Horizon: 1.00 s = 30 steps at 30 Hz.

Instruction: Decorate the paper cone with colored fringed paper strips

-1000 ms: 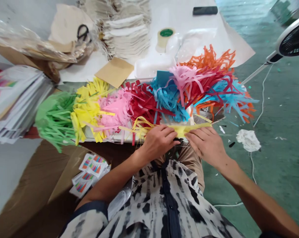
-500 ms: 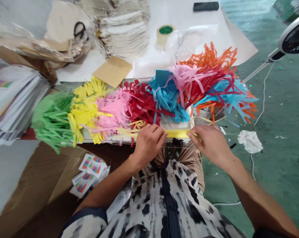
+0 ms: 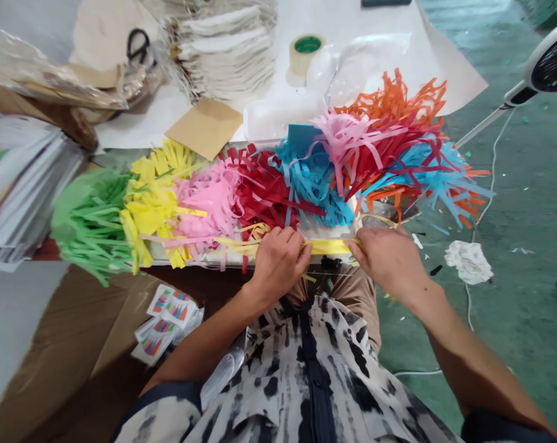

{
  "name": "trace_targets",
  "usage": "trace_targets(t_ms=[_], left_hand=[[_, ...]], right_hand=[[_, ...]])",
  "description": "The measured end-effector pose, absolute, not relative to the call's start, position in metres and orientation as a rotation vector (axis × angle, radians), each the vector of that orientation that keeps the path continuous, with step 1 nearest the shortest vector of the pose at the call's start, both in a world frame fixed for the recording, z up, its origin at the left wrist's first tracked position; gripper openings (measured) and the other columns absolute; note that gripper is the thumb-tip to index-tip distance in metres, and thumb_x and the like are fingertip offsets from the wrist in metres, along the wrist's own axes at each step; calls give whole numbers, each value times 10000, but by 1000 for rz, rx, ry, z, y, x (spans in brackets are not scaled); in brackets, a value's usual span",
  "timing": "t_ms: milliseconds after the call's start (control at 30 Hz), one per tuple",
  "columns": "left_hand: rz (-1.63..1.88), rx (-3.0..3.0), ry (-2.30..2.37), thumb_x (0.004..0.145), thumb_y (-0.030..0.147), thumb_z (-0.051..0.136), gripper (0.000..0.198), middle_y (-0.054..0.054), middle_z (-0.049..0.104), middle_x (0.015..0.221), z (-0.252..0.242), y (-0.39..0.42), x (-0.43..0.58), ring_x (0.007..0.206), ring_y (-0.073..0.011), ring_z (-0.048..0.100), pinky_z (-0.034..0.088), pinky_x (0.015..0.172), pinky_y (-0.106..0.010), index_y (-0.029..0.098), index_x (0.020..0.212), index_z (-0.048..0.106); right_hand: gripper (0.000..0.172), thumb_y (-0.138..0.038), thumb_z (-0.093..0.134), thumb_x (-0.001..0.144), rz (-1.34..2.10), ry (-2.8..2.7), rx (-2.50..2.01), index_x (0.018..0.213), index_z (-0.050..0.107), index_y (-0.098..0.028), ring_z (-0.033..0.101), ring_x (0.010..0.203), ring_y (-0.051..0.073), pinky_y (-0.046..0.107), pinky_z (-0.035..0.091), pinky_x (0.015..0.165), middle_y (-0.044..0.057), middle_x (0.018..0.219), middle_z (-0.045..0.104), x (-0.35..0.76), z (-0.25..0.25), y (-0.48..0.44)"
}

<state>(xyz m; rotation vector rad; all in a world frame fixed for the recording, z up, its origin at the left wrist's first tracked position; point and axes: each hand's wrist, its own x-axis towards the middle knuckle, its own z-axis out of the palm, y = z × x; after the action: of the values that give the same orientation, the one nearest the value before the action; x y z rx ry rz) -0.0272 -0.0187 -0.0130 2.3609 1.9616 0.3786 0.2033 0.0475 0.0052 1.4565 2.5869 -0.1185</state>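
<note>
A yellow paper strip [image 3: 331,247] is pinched by the left hand [image 3: 280,258] and the right hand [image 3: 390,259], and could be torn if pulled unevenly between them.

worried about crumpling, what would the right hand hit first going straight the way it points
Past the yellow strip it holds, the right hand probably meets the central blue fringe; depth unclear.
</note>
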Motion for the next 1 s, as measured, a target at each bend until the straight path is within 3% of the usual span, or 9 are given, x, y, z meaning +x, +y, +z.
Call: trace_targets(t_ms=[100, 200, 267, 367, 467, 567, 667, 867, 1000], left_hand=[[429, 2408, 1995, 1030, 305, 589, 176, -109, 695, 996, -14, -19, -24, 929, -261, 598, 464, 831, -400, 155, 1014, 678], [616, 2644, 1869, 1038, 240, 598, 230, -97, 730, 1218, -15, -18, -19, 1133, -263, 617, 457, 978, -415, 189, 1253, 661], [649, 2871, 1638, 1051, 212, 588, 184, -39, 763, 1181, -15, -17, -18, 1150, -230, 633, 436, 1038, -413, 228, 1207, 684], [547, 3016, 1439, 1068, 205, 572, 146, 5, 791, 1064, -15, -17, -21, 1036, -176, 675, 442, 1034, -397, 222, 1126, 705], [498, 3015, 1422, 1076, 196, 561, 221, -3, 793, 1170, -15, -21, -28, 1079, -168, 693, 441, 1058, -423, 238, 1258, 679], [465, 3016, 1386, 1069, 192, 573, 304, -12, 778, 1258, -14, -26, -32, 1139, -190, 695, 441, 1085, -468, 269, 1356, 640], [441, 2996, 1391, 1065, 208, 580, 329, -20, 773, 1273, -13, -28, -29, 1141, -208, 698, 444, 1115, -503, 275, 1383, 630], [500, 2890, 1321, 1019, 120, 565, 347, -11, 769, 1295, -12, -30, -53, 1205, -198, 686, 303, 1297, -553, 249, 1322, 676], [556, 2743, 1568, 889, 77, 581, 284, 26, 807, 1108, 4, -32, -89, 1147, -246, 691, 252, 1295, -656, 257, 1029, 751]], right_hand=[[405, -436, 422, 1094, 65, 2652, 1566, 973, 677, -146, 630, 894, 308, 413, 335, 793, 145, 909, 722, 201, 2, 37], [296, -355, 483, 1096, 233, 2954, 1558, 1160, 679, -143, 607, 1109, 314, 472, 344, 982, 151, 1178, 739, 199, -5, 24], [220, -221, 524, 1083, 242, 3222, 1358, 1238, 676, -187, 610, 1146, 258, 471, 311, 1085, 89, 1251, 745, 201, -13, 16], [269, -108, 565, 1047, 146, 3392, 1126, 1271, 668, -215, 657, 1109, 215, 463, 339, 1101, 29, 1224, 775, 220, -24, 9], [288, -102, 621, 999, 172, 3441, 1161, 1244, 669, -243, 701, 1096, 225, 495, 375, 1106, 8, 1189, 793, 253, -27, 7], [233, -88, 656, 910, 344, 3459, 1345, 1055, 700, -265, 730, 1020, 249, 507, 412, 1076, -4, 1027, 816, 268, -19, 4], [247, -137, 659, 911, 295, 3453, 1362, 1122, 721, -249, 720, 1065, 264, 512, 410, 1100, 7, 1103, 812, 248, -11, -4], [215, -203, 616, 1029, 28, 3346, 1290, 1210, 724, -160, 693, 1090, 248, 436, 427, 992, 69, 1223, 780, 212, -22, -1], [181, -244, 623, 1050, -189, 3358, 1251, 1192, 728, -207, 675, 1050, 233, 417, 411, 939, 45, 1214, 776, 226, -25, 15]])
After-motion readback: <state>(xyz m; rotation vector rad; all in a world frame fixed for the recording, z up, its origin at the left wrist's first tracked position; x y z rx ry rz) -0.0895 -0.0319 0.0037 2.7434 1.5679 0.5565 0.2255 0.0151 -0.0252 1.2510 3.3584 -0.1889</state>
